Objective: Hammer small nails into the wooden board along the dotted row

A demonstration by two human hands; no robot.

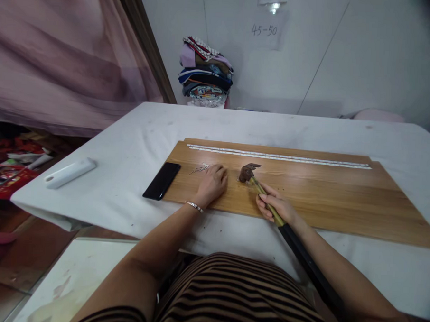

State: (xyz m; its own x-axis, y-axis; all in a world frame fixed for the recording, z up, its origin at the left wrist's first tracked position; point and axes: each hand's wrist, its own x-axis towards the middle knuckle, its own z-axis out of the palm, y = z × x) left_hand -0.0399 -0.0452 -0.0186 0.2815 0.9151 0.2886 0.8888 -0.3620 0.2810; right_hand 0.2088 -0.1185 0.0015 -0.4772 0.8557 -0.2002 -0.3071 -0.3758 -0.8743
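One hand, the right hand (276, 205), grips the hammer (247, 174) near its head, over the board (328, 187); the long handle (298, 250) slants back right. The left hand (213, 182) lies half curled left of the head, by some nails (200, 168); what it pinches cannot be told.

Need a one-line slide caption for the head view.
Right hand grips a claw hammer over a wood-grain board; left hand lies beside thin, nail-like metal pieces.
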